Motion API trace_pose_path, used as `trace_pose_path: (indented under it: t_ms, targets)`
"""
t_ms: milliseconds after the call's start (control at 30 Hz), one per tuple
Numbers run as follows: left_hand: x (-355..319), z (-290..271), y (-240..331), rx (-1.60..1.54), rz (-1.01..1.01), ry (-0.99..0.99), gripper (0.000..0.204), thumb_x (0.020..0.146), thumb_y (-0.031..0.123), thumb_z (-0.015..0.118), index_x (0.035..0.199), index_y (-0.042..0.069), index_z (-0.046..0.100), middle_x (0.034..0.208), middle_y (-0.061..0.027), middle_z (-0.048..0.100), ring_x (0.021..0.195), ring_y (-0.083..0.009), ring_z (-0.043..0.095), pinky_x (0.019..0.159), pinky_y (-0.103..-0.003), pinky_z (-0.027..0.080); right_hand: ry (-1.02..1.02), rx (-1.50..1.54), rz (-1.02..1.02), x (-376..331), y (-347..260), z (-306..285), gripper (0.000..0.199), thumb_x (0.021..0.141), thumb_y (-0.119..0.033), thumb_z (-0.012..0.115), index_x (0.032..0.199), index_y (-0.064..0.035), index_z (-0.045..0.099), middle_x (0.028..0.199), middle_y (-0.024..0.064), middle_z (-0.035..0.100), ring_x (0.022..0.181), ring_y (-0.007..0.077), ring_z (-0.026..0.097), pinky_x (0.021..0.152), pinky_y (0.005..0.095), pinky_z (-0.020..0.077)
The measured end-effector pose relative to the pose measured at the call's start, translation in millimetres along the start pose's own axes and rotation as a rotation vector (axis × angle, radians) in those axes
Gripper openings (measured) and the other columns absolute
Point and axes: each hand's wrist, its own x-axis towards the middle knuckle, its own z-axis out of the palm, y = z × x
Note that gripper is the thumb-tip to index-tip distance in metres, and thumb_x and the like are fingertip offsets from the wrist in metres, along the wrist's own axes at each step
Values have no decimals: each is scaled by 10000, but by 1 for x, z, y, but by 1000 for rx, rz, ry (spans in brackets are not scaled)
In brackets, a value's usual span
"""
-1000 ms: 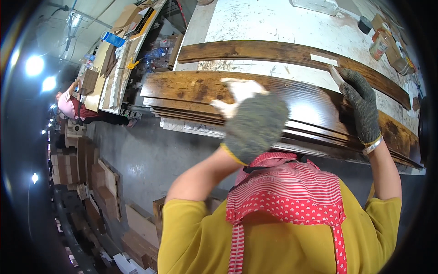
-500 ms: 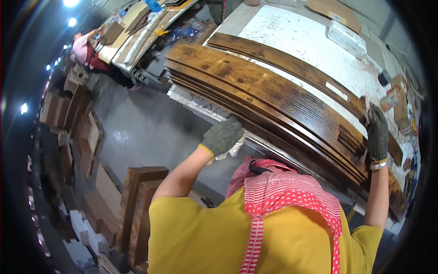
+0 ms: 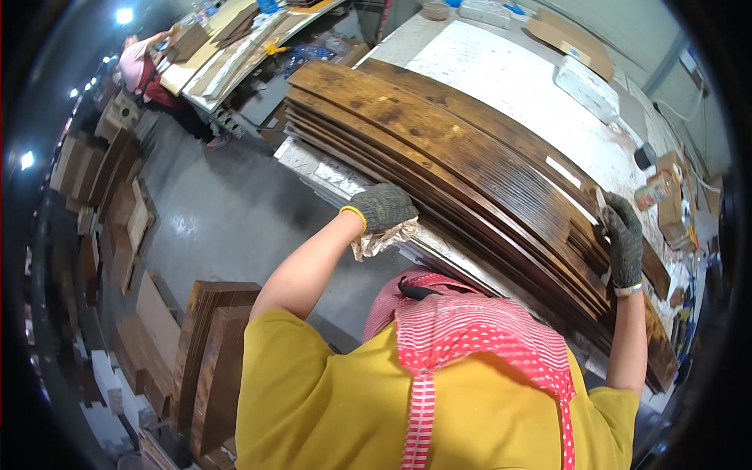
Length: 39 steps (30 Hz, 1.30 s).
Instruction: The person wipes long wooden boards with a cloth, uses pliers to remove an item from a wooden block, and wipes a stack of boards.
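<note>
My left hand (image 3: 384, 207), in a dark grey knit glove with a yellow cuff, is closed on a crumpled, stained cloth (image 3: 384, 237). It is beside the near edge of a stack of dark-stained wooden planks (image 3: 439, 133). In a matching glove, my right hand (image 3: 624, 244) is at the stack's right end, next to the grooved part of the top plank. Its fingers are curled around something thin and pale, too small to name. Behind the stack lies another brown plank (image 3: 478, 110) with a white strip on it.
The white-topped workbench (image 3: 470, 59) bears a plastic-wrapped white block (image 3: 586, 88), a cardboard piece (image 3: 572, 43) and a jar (image 3: 654, 190). More boards (image 3: 205, 352) stand on the floor at lower left. A person (image 3: 145, 74) works at another table (image 3: 200, 66) at far left.
The view has shifted slightly. My left hand has turned, and more of the cloth shows beneath it. My right hand stays at the right end of the planks.
</note>
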Motion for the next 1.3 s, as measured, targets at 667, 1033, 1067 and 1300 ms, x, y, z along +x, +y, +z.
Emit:
trace_pose_path:
  t_ms: [667,1033,1067,1300]
  targets:
    - [69,-76,175,298,332,664,197,847,250,586,961,96,630,947,-107,627,913,-274,615,792,-418,487,33,34,-10,-5,-20,8,380,902,-288,660,1153,-4,627,935,76,640,780,139,605,691,276,529]
    - [24,-130,36,208,-409,645,286,841,306,626,1022,85,635,1015,-103,644,926,-317,619,804,-433,503,391,-28,-180,-72,45,-173,381,927,-232,630,1232,-7,594,1163,77,611,988,140,593,872,284,504]
    - [28,-113,34,410,-332,614,210,864,260,582,977,93,639,978,-96,650,899,-310,627,773,-428,506,394,34,-137,-77,70,-191,396,935,-230,623,1252,1,574,1179,77,602,1005,141,591,879,287,506]
    - [9,-100,147,437,290,497,543,664,211,732,1197,171,636,1216,-101,597,1132,-313,578,996,-463,462,133,121,77,-66,36,-156,426,908,-245,648,1251,-3,576,1088,58,609,968,143,592,841,303,509]
